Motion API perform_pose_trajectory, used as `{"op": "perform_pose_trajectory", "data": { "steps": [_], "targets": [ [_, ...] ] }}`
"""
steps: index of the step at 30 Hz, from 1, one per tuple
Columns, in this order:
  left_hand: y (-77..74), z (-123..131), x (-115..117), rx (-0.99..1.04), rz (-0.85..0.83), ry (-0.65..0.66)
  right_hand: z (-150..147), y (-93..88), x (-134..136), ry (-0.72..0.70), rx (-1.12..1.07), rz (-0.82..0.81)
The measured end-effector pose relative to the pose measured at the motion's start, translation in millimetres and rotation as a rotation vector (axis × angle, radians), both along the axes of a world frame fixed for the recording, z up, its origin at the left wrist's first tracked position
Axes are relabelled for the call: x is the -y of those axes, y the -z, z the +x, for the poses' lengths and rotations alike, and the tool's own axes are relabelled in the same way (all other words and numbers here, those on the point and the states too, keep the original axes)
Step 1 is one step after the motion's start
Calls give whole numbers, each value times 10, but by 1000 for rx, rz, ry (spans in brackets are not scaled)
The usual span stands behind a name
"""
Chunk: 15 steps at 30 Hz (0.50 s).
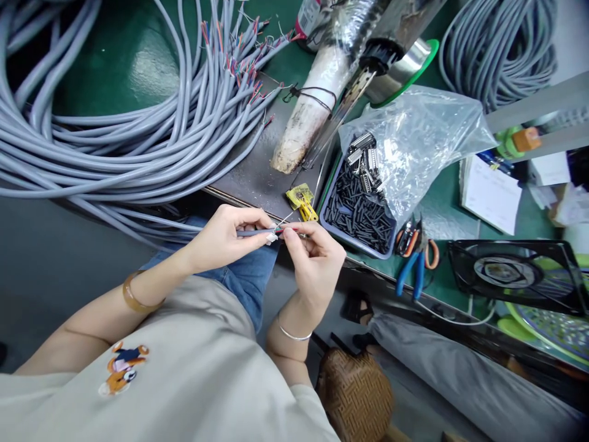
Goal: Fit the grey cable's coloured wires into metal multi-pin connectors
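No text legible. White paper pad point(491, 195), right side of frame: faint marks, too blurred to read. Pink-and-white container point(309, 21), top centre, partly cut off by frame edge: lettering unreadable.

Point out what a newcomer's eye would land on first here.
First, the big sweep of grey cables across the upper left, their ends bristling with coloured wires. Next, the bin of small black pieces right of centre. Then, mid-picture, the left hand and right hand working at one cable's end.
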<state>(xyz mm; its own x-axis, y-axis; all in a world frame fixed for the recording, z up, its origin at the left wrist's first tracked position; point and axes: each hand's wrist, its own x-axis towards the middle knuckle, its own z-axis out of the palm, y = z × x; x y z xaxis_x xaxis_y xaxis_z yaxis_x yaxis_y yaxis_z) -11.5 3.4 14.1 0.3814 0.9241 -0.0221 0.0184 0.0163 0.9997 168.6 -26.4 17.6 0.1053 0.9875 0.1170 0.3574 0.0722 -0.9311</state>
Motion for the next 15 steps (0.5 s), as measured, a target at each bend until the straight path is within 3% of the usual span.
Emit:
{"op": "perform_pose_trajectory", "data": {
  "steps": [3,6,13,15],
  "targets": [
    [-24,-18,-15,-5,-14,75,-28,22,-58,-67,-122,-2],
    [-49,-20,-19,13,-31,66,-40,37,-89,-69,-196,5],
    [-38,-2,-38,124,-162,-42,-83,68,-106,211,-156,122],
    [-29,-5,-54,148,-213,-44,-95,68,-90,228,-108,140]
  ]
}}
